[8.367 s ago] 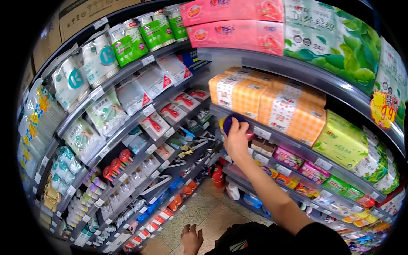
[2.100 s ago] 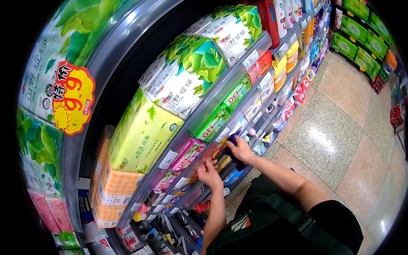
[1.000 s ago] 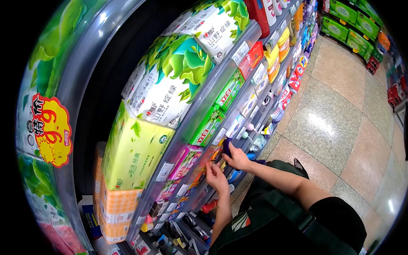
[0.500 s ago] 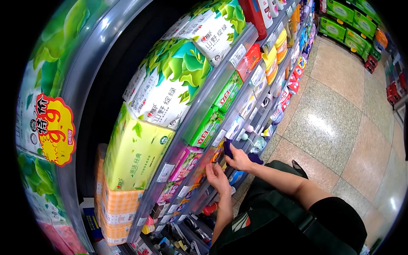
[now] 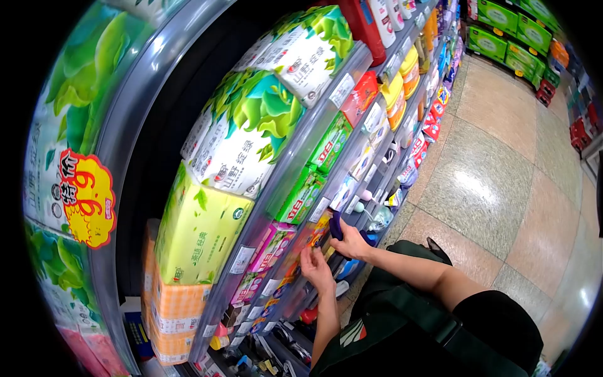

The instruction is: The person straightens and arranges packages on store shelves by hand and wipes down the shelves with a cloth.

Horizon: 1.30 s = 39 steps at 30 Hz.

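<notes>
My right hand (image 5: 353,242) is closed around a dark purple cloth (image 5: 336,227) at the front of a middle shelf. Part of the cloth sticks up past the fingers toward the shelf edge. Just left of it and a little lower, my left hand (image 5: 318,271) has its fingers bent together against the shelf front. Whatever they pinch, if anything, is too small to make out. Orange packs (image 5: 319,232) sit on the shelf right behind both hands. Pink-purple boxes (image 5: 272,246) stand on the shelf to the left, with green packs (image 5: 301,196) above them.
Large tissue packs (image 5: 204,232) fill the upper shelf on the left. A yellow price sign (image 5: 89,198) hangs at far left. Yellow tubs (image 5: 394,100) and bottles line the shelf farther along. Tiled floor (image 5: 483,182) runs along the right; green packs (image 5: 493,43) are stacked at the far end.
The purple cloth shows more of its length in my right hand. My left hand has shifted slightly left and down along the shelf front. The view has tilted a little.
</notes>
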Each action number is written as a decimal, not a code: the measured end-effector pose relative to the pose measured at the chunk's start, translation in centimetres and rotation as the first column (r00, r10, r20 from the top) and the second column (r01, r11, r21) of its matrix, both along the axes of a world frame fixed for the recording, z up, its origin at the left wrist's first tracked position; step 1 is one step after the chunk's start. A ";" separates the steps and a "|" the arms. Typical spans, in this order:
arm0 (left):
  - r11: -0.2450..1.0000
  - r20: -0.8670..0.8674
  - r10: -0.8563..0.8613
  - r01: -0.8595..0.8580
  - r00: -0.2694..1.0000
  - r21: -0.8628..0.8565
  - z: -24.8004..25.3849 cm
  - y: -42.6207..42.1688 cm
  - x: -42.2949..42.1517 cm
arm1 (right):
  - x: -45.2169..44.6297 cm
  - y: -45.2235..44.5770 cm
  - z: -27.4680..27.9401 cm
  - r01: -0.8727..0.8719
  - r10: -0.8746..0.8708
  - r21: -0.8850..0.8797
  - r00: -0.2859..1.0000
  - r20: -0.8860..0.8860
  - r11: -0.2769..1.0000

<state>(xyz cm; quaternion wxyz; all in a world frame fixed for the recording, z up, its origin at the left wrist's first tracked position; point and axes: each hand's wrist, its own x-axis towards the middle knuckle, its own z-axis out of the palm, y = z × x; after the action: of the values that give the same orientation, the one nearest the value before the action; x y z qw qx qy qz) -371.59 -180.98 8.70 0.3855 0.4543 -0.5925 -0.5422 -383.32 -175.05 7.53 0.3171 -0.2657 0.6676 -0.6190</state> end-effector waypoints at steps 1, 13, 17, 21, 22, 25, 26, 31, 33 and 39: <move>0.999 -0.023 0.015 -0.014 1.000 0.029 0.2 0.2 0.0 | 0.0 0.3 0.1 -0.005 0.005 -0.007 1.000 -0.008 1.000; 0.989 0.172 0.116 -0.098 0.978 -0.110 0.8 -1.2 -1.0 | -2.7 -0.6 1.8 0.080 -0.035 0.120 0.940 -0.340 0.989; 0.976 0.201 0.174 -0.142 0.964 -0.164 0.2 -1.7 -1.1 | -3.0 -1.6 2.3 0.139 -0.085 0.116 0.919 -0.385 0.984; 0.941 0.218 0.240 -0.171 0.946 -0.292 0.1 -1.4 -1.7 | -3.1 -1.7 2.4 0.198 -0.141 0.091 0.890 -0.434 0.976; 0.941 0.218 0.240 -0.171 0.946 -0.292 0.1 -1.4 -1.7 | -3.1 -1.7 2.3 0.198 -0.140 0.091 0.890 -0.434 0.976; 0.940 0.288 0.239 -0.147 0.927 -0.308 -0.1 -1.8 -1.5 | -3.1 -1.8 1.8 0.215 -0.175 0.047 0.888 -0.425 0.976; 0.938 0.311 0.241 -0.139 0.919 -0.318 -0.3 -2.1 -1.3 | -3.1 -1.8 1.7 0.203 -0.172 0.038 0.903 -0.393 0.978; 0.970 0.209 0.158 -0.111 0.965 -0.218 0.1 -1.8 -0.7 | -3.3 0.0 0.5 0.326 -0.324 -0.181 0.945 0.040 0.928; 0.982 0.153 0.110 -0.083 0.982 -0.172 -0.4 -1.1 0.1 | -4.8 0.4 -2.7 0.428 -0.341 -0.098 0.822 0.457 0.899; 0.988 0.223 -0.055 0.085 0.973 -0.125 1.1 3.1 -1.4 | -9.7 9.5 5.7 0.465 0.371 -0.591 0.483 0.793 0.659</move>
<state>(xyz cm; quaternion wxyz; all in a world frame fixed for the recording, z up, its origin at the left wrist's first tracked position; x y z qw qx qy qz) -372.98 -177.89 9.78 0.3280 0.4631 -0.6822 -0.4611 -393.00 -165.57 13.22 0.4500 0.0033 0.0972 -0.8877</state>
